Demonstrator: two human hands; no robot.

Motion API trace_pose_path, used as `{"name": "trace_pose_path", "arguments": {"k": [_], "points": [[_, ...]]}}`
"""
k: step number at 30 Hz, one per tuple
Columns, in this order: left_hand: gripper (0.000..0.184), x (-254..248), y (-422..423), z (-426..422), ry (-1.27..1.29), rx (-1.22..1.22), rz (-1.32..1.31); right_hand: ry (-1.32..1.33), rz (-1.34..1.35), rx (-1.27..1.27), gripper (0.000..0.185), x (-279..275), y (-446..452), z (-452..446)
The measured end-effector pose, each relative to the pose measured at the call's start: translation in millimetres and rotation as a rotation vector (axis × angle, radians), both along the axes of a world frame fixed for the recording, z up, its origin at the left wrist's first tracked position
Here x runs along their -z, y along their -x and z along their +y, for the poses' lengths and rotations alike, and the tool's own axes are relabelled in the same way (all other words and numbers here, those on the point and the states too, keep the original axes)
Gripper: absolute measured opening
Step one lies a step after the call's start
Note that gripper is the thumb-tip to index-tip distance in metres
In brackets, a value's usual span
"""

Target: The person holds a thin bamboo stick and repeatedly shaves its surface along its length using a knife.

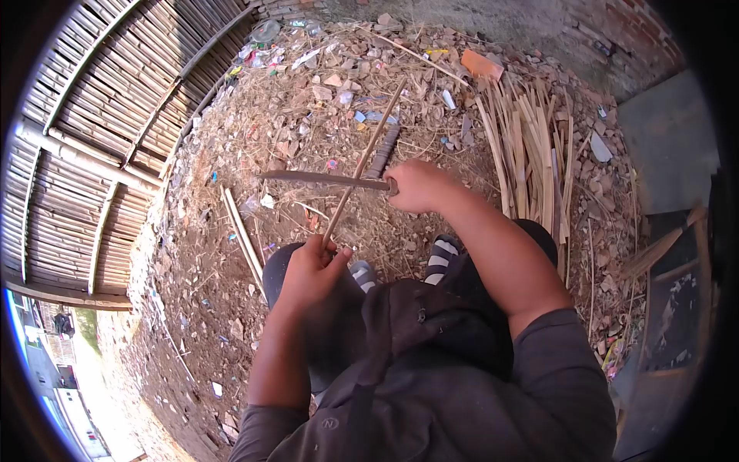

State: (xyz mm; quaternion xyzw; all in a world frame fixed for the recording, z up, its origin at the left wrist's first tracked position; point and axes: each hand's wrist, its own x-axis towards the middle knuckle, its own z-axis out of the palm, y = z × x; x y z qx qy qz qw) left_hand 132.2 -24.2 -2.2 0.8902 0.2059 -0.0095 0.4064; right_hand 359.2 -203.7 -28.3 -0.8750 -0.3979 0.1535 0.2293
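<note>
My left hand (pixel 314 266) is closed around the lower end of a thin bamboo stick (pixel 371 145), which slants up and away to the right. In my right hand (pixel 418 187) is the handle of a machete (pixel 323 178); its long dark blade points left and crosses the stick just above my left hand. Whether blade and stick touch I cannot tell. A dark wrapped, rod-like thing (pixel 384 152) lies behind the crossing, close to my right hand.
A bundle of split bamboo strips (pixel 527 158) lies on the right. More strips (pixel 242 239) lie at left. Rubble and litter cover the ground. A bamboo slat wall (pixel 100 92) stands left, a brick wall (pixel 531 31) at the back, and an orange tile piece (pixel 482 65) near it.
</note>
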Motion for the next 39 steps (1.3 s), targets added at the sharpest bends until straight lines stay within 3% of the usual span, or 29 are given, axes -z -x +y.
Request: {"name": "trace_pose_path", "arguments": {"k": [2,5,8,11,15,18,21,26,31,34,39], "points": [[0.042,-6,-1,-7,-0.108,0.065,-0.020,0.096,-0.089,-0.081,0.029,-17,10,0],[0.042,-2,1,-8,-0.186,0.104,-0.004,0.220,0.196,-0.146,0.031,7,-9,5],[0.043,-4,-2,-6,-0.166,0.062,0.023,0.154,0.055,-0.068,0.032,10,4,10],[0.044,-15,-2,-13,-0.143,0.029,0.053,0.131,-0.012,-0.068,0.034,-30,24,4],[0.045,0,-2,-10,-0.165,0.084,0.000,0.161,0.040,-0.116,0.035,6,-5,2],[0.045,1,-4,-6,-0.180,0.059,0.016,0.178,0.005,-0.093,0.037,1,2,4],[0.045,-8,-5,-10,-0.158,0.029,0.067,0.125,-0.054,-0.073,0.028,-18,22,4],[0.042,2,-6,-7,-0.192,0.040,0.000,0.106,-0.001,-0.027,0.026,8,-2,4],[0.041,-8,-7,-9,-0.141,0.004,0.016,0.124,-0.121,-0.073,0.028,-18,23,6],[0.042,-5,0,-9,-0.164,0.040,-0.003,0.052,0.035,-0.045,0.024,5,1,4],[0.042,-13,-8,-9,-0.127,-0.039,0.063,0.108,-0.109,-0.105,0.027,-15,23,12]]}}
